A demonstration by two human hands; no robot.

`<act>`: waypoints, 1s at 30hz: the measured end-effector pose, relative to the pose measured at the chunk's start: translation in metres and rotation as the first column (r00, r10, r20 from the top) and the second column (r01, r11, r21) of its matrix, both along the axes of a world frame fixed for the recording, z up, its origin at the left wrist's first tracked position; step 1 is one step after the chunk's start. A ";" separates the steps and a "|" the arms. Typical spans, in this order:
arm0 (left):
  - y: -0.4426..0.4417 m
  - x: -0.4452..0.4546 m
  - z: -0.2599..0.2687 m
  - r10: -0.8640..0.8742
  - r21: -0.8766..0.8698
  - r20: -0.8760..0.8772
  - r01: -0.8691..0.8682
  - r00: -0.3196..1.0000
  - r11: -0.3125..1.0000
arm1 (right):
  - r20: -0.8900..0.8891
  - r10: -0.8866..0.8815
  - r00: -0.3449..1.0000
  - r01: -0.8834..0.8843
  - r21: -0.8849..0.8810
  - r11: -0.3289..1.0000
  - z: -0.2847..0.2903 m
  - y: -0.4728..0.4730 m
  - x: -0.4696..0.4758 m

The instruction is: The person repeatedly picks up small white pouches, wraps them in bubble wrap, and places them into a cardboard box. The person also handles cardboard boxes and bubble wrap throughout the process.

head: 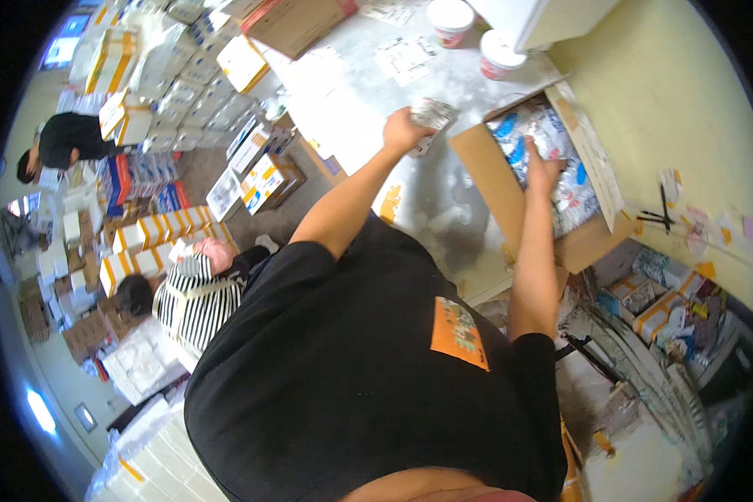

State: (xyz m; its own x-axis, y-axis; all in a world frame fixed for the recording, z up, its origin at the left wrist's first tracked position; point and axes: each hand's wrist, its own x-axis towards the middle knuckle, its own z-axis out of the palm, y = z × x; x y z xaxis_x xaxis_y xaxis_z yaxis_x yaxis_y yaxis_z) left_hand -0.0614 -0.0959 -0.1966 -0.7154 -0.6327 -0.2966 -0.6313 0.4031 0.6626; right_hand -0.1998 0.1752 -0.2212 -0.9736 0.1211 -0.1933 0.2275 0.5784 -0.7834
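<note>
My left hand (405, 133) grips a small stack of printed paper slips (432, 116) above the metal-topped table (436, 201). To the right, an open cardboard box (486, 182) has its flaps spread outward. Clear plastic packets with blue and red print (580, 204) fill it. My right hand (543, 168) reaches into the box and touches the packets. Some of its fingers are hidden, so whether it grips a packet cannot be told.
Two lidded tubs (501, 58) and loose printed sheets (405, 59) lie on the table's far part, near a large carton (295, 25). A wall (665, 113) borders the right side. Stacked foam boxes (169, 232) and two other people (197, 301) are at left.
</note>
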 end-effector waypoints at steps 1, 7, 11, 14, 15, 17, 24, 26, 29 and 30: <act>-0.002 0.006 0.013 0.094 0.259 -0.138 -0.056 0.986 0.964 | -0.060 0.025 0.998 -0.024 0.027 0.999 0.001 -0.001 0.006; 0.077 0.013 0.138 -0.169 0.156 -0.592 0.318 0.788 0.935 | -0.363 0.044 0.931 -0.332 -0.787 0.519 0.101 -0.020 0.105; 0.129 -0.017 0.147 -0.533 -0.129 -0.361 0.525 0.765 0.841 | -0.202 -0.052 0.978 -0.158 -0.882 0.444 0.110 -0.020 0.098; 0.138 -0.035 0.140 -0.643 -0.309 -0.297 0.566 0.706 0.765 | 0.114 -0.062 0.992 0.130 -0.838 0.530 0.085 0.001 0.067; 0.135 -0.036 0.135 -0.650 -0.463 -0.362 0.477 0.668 0.748 | 0.179 -0.020 0.984 0.152 -0.766 0.625 0.059 0.013 0.055; 0.132 -0.044 0.139 -0.659 -0.637 -0.337 0.352 0.673 0.686 | -0.008 -0.053 0.999 0.043 -0.463 0.886 0.048 0.034 0.037; 0.108 -0.051 0.110 -0.559 -0.391 -0.496 0.404 0.664 0.827 | -0.307 0.244 0.920 -0.072 0.480 0.874 0.092 0.073 0.017; 0.110 -0.039 0.109 -0.551 -0.370 -0.504 0.411 0.665 0.833 | -0.232 0.184 0.955 -0.055 0.471 0.881 0.100 0.083 0.019; 0.108 -0.038 0.102 -0.524 -0.400 -0.477 0.357 0.706 0.844 | -0.194 0.063 0.979 0.014 0.372 0.928 0.143 0.084 0.006; 0.112 -0.037 0.103 -0.513 -0.384 -0.455 0.359 0.728 0.851 | -0.234 0.053 0.971 0.022 0.306 0.952 0.160 0.085 -0.003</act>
State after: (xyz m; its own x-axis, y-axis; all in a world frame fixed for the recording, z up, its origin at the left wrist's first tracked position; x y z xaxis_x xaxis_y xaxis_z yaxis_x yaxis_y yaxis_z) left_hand -0.0984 0.0156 -0.0940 -0.9212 -0.2061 0.3301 0.0716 0.7440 0.6643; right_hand -0.2024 0.2598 -0.0612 -0.9888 0.1217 0.0869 0.0457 0.7991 -0.5995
